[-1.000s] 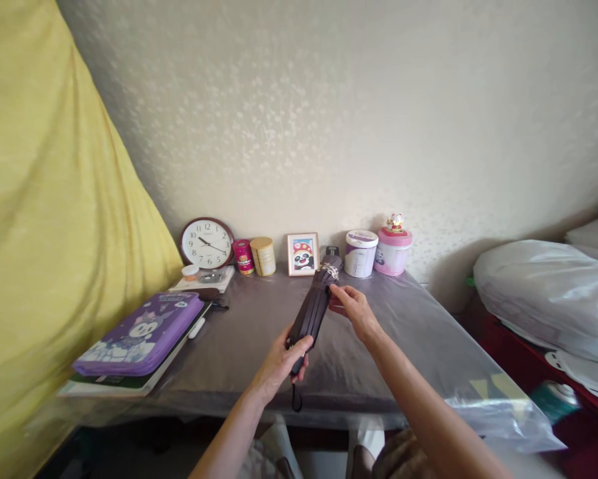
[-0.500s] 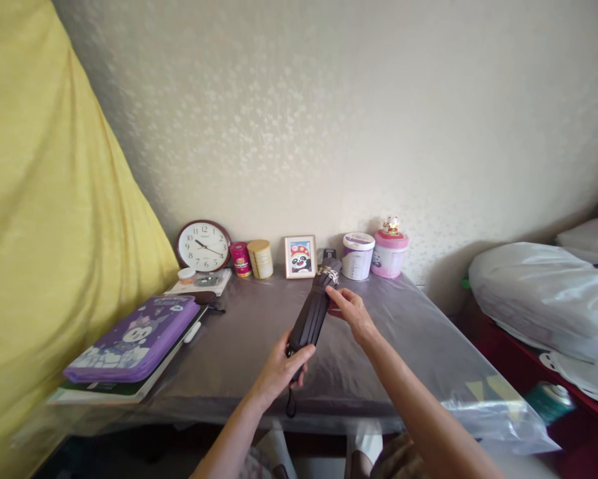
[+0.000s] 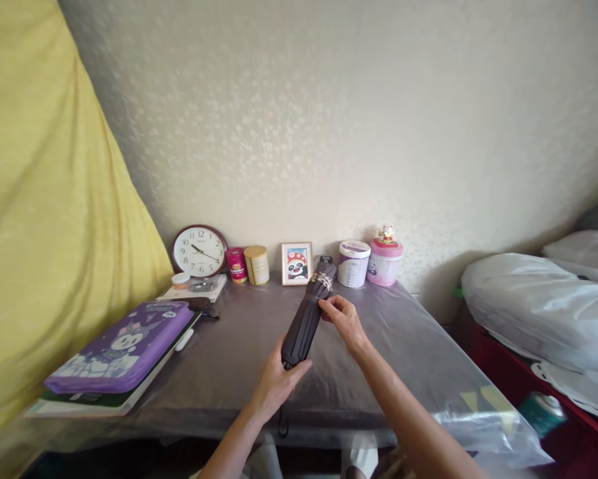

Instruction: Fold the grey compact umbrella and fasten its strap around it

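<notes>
A folded dark grey umbrella [image 3: 306, 318] is held over the plastic-covered table [image 3: 229, 359], its tip pointing toward the wall. My left hand [image 3: 277, 383] is wrapped round the handle end, and a wrist cord hangs below it. My right hand [image 3: 342, 319] pinches the umbrella's closing strap partway up the folded canopy, near the patterned band at the far end.
Along the wall stand a round clock [image 3: 199, 251], a pink tin [image 3: 237, 264], a gold tin [image 3: 257, 265], a small panda picture frame [image 3: 297, 263], a white tub [image 3: 354, 263] and a pink tub [image 3: 384, 259]. A purple case [image 3: 120, 346] lies on books at left. Yellow fabric [image 3: 39, 219] hangs left; bagged bedding [image 3: 538, 309] lies right.
My right hand has slid slightly down the canopy and closed on the strap. The view has tilted a little, so everything sits lower in the picture.
</notes>
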